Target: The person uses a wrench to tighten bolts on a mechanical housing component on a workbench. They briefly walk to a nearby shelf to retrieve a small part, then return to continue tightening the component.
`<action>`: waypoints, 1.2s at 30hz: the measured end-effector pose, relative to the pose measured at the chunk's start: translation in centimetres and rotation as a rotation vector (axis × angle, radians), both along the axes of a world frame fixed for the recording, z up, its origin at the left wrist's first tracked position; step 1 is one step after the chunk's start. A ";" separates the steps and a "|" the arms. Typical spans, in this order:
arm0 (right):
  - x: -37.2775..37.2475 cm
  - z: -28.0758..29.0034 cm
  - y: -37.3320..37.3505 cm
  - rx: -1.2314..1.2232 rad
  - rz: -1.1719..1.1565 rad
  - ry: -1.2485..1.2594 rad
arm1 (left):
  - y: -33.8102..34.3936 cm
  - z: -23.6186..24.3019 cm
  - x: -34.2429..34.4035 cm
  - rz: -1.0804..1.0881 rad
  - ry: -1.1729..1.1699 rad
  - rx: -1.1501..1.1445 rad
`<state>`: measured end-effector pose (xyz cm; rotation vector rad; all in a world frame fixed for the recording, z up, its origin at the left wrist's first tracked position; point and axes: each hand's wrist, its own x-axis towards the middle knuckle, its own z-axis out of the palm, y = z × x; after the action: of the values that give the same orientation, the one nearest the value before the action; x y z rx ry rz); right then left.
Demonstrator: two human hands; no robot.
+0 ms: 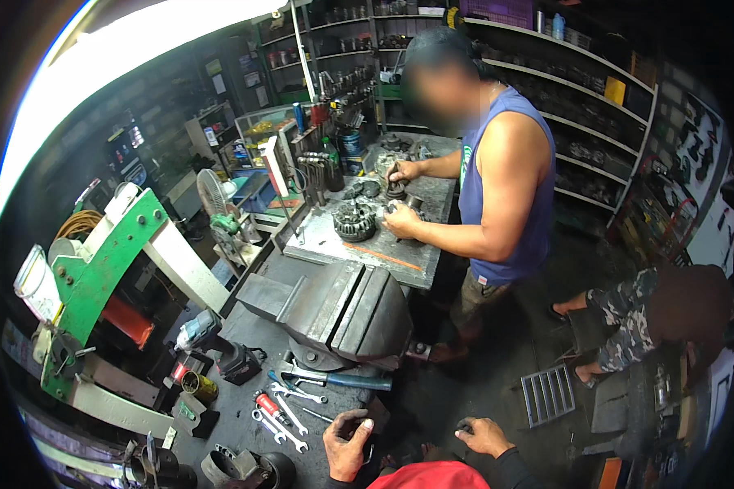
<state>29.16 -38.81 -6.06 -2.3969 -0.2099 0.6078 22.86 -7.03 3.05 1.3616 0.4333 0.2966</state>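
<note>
My left hand (347, 447) is at the near edge of the dark workbench (249, 326), its fingers curled and the thumb up. Whatever lies in those fingers is too small to make out. To its right, my right hand (484, 438) is closed, with a small dark thing or blackened fingertips at its end. Nearest the left hand on the bench lie several combination wrenches (289, 411), a red-handled screwdriver (271, 406) and a blue-handled tool (359, 381). A large grey bench vise (347, 314) stands beyond them.
A cordless impact wrench (220, 346), a yellow can (200, 386) and dark cylindrical housings (245, 469) crowd the bench's left. Across the vise, a co-worker in a blue sleeveless shirt (514, 171) handles parts beside a round finned housing (354, 222). Another person (628, 314) sits right, near a metal grate (548, 395).
</note>
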 end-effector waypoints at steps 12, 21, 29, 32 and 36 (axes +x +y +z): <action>-8.5 -1.7 -1.4 -0.159 -0.213 0.044 | 2.1 -1.3 -0.1 -0.162 0.053 0.080; 3.8 -1.1 3.1 -0.033 -0.099 -0.161 | 3.3 -1.3 -0.8 0.001 0.115 -0.051; 25.2 -2.4 11.1 0.277 -0.027 -0.540 | 4.2 0.2 0.1 0.390 0.223 -0.021; 33.7 -3.9 14.6 0.317 -0.047 -0.585 | 3.0 0.9 0.4 0.526 0.247 0.079; 42.7 -5.7 17.8 0.034 -0.079 -0.704 | 0.8 1.2 0.0 0.688 0.274 0.141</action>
<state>71.84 -20.99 -11.77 -2.4799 -0.4117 -0.2966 22.88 -6.28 4.24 1.3599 1.1302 0.7176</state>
